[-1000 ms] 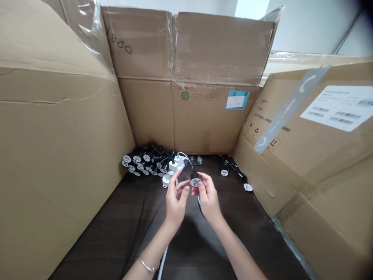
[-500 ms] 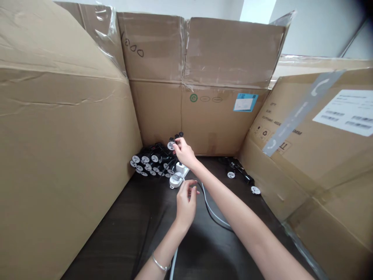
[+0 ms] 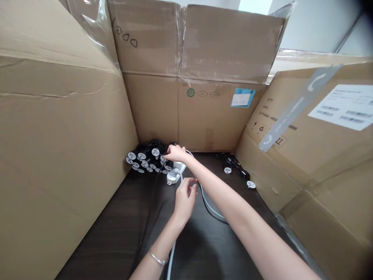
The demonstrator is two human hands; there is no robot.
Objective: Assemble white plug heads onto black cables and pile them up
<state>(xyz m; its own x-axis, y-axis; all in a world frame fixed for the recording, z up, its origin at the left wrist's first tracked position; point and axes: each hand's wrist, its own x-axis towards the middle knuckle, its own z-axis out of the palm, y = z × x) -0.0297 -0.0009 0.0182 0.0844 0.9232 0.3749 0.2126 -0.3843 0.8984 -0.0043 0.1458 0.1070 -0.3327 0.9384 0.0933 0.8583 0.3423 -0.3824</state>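
Note:
A stack of black cylinders with white round ends (image 3: 142,156) lies against the back left of the dark table. My right hand (image 3: 175,153) is over the right side of this stack, its fingers closed around a black cylinder whose white end (image 3: 163,158) shows just under the fingertips. The palm hides most of that cylinder. Directly below the hand is a white power strip (image 3: 172,178) with a plug in it. Nearer to me, my left hand (image 3: 185,196) hovers with half-curled fingers and thumb apart, and nothing shows between them.
Cardboard boxes wall in the table: one at left (image 3: 72,147), one behind (image 3: 206,120) and a taped one at right (image 3: 314,155). A few more black cylinders (image 3: 240,169) lie at right. A white cord (image 3: 208,206) and a thin black cable (image 3: 150,208) cross the tabletop.
My right hand has come down and to the left with the black cylinder, from above the power strip onto the stack. My left hand has hardly moved. The view has tilted slightly.

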